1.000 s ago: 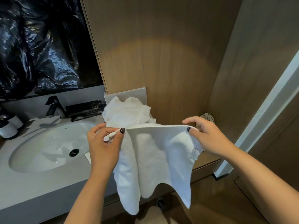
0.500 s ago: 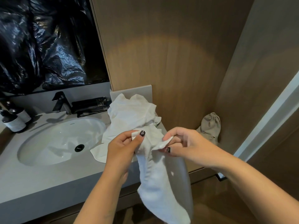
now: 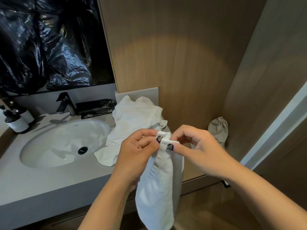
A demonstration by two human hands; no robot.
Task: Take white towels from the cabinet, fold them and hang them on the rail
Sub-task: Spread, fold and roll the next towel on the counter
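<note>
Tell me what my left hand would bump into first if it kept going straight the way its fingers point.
Probably your right hand. The left hand points right across the towel corners both pinch, and the thumbs nearly touch. Depth is hard to judge.

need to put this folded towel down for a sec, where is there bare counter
Bare grey counter runs along the near edge in front of the sink. The back is crowded: bottles at left, faucet, black tray, and crumpled towels right of the basin.
</note>
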